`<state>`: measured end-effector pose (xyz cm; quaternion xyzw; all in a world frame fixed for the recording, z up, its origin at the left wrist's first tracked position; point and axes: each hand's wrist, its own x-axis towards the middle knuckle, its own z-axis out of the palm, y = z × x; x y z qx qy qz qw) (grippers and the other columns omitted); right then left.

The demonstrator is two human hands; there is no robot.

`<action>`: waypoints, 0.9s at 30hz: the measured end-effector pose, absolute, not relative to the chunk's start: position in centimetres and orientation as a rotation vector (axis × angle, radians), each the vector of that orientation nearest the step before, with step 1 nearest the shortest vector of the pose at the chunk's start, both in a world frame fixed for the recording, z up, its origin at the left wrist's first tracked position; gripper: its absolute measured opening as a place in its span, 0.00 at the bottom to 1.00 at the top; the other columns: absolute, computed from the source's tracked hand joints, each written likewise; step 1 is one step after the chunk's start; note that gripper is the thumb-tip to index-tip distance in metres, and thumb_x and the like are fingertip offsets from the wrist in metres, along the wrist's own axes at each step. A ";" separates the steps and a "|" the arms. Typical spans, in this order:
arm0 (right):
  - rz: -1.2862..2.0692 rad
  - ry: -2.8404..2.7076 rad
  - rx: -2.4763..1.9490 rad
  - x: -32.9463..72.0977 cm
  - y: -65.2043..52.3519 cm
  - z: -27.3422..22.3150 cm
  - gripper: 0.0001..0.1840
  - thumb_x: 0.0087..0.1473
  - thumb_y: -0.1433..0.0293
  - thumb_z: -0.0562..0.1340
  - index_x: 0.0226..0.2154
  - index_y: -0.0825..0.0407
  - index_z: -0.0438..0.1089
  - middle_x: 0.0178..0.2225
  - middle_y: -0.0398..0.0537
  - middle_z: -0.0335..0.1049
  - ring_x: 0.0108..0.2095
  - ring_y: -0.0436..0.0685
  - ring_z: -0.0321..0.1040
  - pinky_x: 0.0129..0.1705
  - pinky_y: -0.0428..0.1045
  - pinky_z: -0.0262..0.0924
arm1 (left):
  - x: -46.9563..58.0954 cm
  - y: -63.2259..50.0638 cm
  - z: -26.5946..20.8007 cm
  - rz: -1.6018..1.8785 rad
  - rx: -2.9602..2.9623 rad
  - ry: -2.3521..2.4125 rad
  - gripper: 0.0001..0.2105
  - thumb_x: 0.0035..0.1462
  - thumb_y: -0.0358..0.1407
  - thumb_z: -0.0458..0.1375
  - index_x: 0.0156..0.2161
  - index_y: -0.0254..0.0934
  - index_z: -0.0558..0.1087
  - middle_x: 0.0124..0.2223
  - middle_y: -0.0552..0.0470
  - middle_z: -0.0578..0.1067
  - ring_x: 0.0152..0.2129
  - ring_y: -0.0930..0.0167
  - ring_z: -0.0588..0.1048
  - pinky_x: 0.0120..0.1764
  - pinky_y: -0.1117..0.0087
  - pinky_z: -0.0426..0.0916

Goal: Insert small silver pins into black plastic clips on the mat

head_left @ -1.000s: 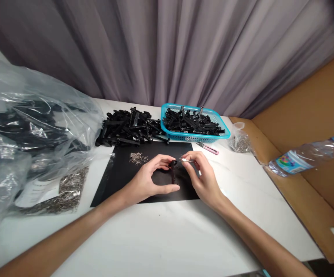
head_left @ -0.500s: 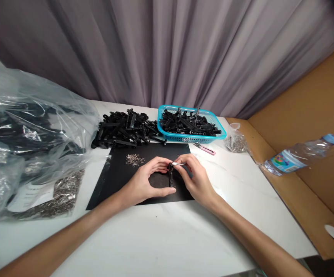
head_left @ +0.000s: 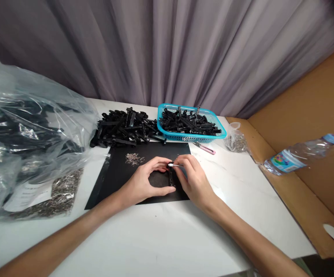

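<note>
My left hand (head_left: 148, 179) grips a narrow black plastic part (head_left: 171, 180) between thumb and fingers, one end toward me, above the black mat (head_left: 117, 184). In my right hand (head_left: 194, 179) is a thin white-tipped stick (head_left: 176, 165), pinched between thumb and fingers. The white tip lies at the far end of the black part; whether it touches inside is too small to tell. On the mat, left of the hands, lies a small pile of tiny metal pins (head_left: 134, 158).
Behind the mat are a heap of black parts (head_left: 121, 129) and a blue basket (head_left: 191, 137) of similar parts. Pink-handled snips (head_left: 206, 149), a small bag of metal pieces (head_left: 237, 142) and a water bottle (head_left: 288, 159) are at right. Large plastic bags (head_left: 40, 88) fill the left.
The white-tipped stick has shifted slightly left, so its tip now lies across the far end of the black part. My left hand stays nearly still.
</note>
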<state>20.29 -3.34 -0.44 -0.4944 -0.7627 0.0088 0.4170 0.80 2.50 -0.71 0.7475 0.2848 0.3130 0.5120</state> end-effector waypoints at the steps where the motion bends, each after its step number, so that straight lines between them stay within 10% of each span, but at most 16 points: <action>1: 0.006 -1.911 -1.244 20.2 -3.3 -0.4 0.06 0.69 0.75 0.53 0.44 0.50 0.64 0.43 0.54 0.69 0.45 0.60 0.70 0.47 0.56 0.69 | 0.8 2.5 -0.7 0.752 1.798 0.686 0.33 0.45 0.41 0.75 0.55 0.40 0.69 0.53 0.47 0.76 0.50 0.63 0.76 0.59 0.57 0.72; 27: 0.231 -1.808 -1.141 20.2 -3.3 -1.5 0.09 0.68 0.76 0.57 0.45 0.48 0.70 0.46 0.50 0.72 0.48 0.57 0.72 0.51 0.54 0.69 | 0.7 2.4 0.0 0.647 1.714 0.792 0.34 0.41 0.40 0.76 0.54 0.38 0.74 0.56 0.47 0.78 0.56 0.60 0.75 0.63 0.57 0.68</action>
